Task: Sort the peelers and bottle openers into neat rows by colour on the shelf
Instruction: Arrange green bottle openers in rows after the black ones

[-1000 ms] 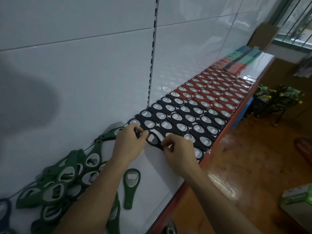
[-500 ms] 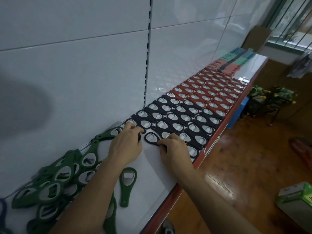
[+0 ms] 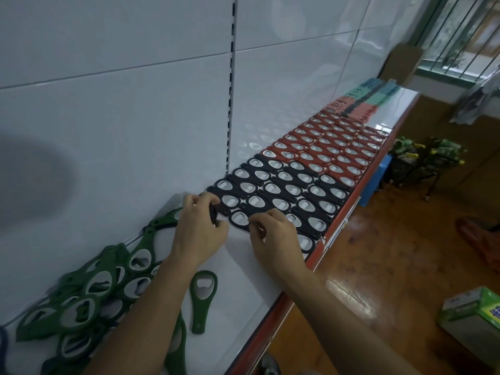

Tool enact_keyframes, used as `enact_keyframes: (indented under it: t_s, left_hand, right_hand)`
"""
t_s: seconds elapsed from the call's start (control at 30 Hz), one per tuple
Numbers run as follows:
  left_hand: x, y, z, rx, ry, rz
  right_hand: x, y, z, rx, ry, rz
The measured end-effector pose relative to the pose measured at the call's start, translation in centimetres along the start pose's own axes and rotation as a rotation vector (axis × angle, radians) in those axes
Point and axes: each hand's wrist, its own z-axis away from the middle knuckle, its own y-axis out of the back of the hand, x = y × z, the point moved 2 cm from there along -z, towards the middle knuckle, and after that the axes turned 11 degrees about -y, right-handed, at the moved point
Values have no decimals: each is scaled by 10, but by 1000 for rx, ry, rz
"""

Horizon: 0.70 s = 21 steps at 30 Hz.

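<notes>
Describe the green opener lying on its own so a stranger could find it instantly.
On the white shelf, find the jumbled heap of green openers at the near left end. Right of it, past the left forearm, one green opener lies flat on bare shelf, alone rather than piled.

shelf (image 3: 243,288): white, red edge
black openers (image 3: 284,190): silver ovals
red openers (image 3: 332,150): beyond black openers
peelers (image 3: 362,101): coral, mint, farther beyond
green openers (image 3: 102,288): nearer side

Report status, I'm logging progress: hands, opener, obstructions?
Left hand and right hand pinch one black opener at the black rows' near edge. Green openers piled left, unsorted. Nothing blocking.
</notes>
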Motion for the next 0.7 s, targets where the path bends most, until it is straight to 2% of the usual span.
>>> enact_keyframes:
  t_s: [0.03, 0.1, 0.13, 0.17, 0.2, 0.3, 0.47, 0.6, 0.7]
  left_hand:
    - [3, 4, -2, 73, 69, 199]
    - [11, 9, -5, 160, 271, 848]
    - [13, 9, -6, 150, 340, 1165]
    - [15, 8, -6, 117, 369, 1371]
    - [16, 6, -5, 71, 373, 1449]
    - [20, -2, 3, 12, 397, 1404]
    - [37, -10, 10, -57, 464, 1314]
    - [37, -13, 11, -49, 522, 1275]
    - [36, -14, 11, -80, 523, 1273]
  right_hand:
    - [-4, 4, 2, 22, -4, -60]
    - [-16, 10, 5, -2, -39, -214]
    - [-21, 13, 6, -40, -66, -306]
    - [-26, 16, 7, -73, -87, -388]
    - [-29, 17, 6, -98, -98, -443]
    - [-30, 16, 3, -122, -115, -424]
    - [-16, 20, -4, 73, 13, -216]
    - [-10, 34, -13, -82, 129, -75]
    - [-4, 42, -9, -72, 80, -25]
